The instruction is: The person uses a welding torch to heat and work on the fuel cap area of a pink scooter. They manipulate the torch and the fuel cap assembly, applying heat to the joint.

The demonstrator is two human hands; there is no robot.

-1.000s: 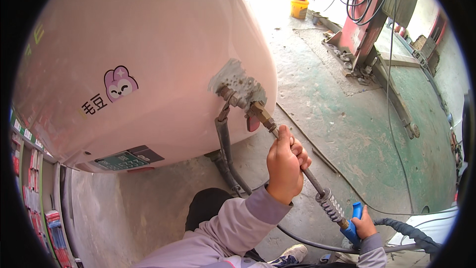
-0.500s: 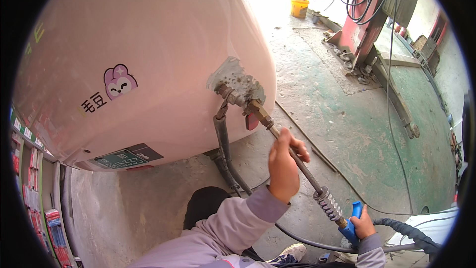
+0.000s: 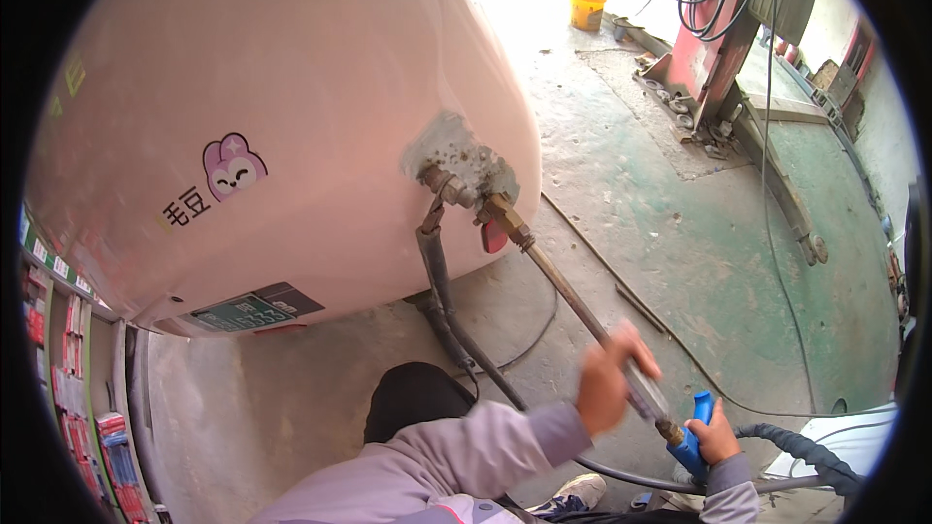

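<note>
A slide hammer dent puller runs from the car's rear corner toward me, its long rod (image 3: 568,293) slanting down to the right. Its brass-coloured head (image 3: 511,221) meets a bare, pitted grey patch (image 3: 461,153) on the pink bodywork (image 3: 340,87). Beside it, a metal fitting (image 3: 442,182) with a thick black cable (image 3: 437,272) also touches the patch. My left hand (image 3: 612,378), blurred by motion, is closed round the tool at the upper end of its silver sliding weight (image 3: 647,398). My right hand (image 3: 715,435) grips the blue handle (image 3: 689,451) at the near end.
A shelf (image 3: 83,388) with red packages stands at the left edge. Behind the car are a yellow bucket (image 3: 586,10) and a red lift post (image 3: 714,49) with coiled cables. Along the floor lie a thin rod (image 3: 602,262) and a wrapped hose (image 3: 801,451).
My left hand has moved down the rod toward the blue handle, onto the sliding weight. My right hand keeps its hold, and the tool's head stays at the patch.
</note>
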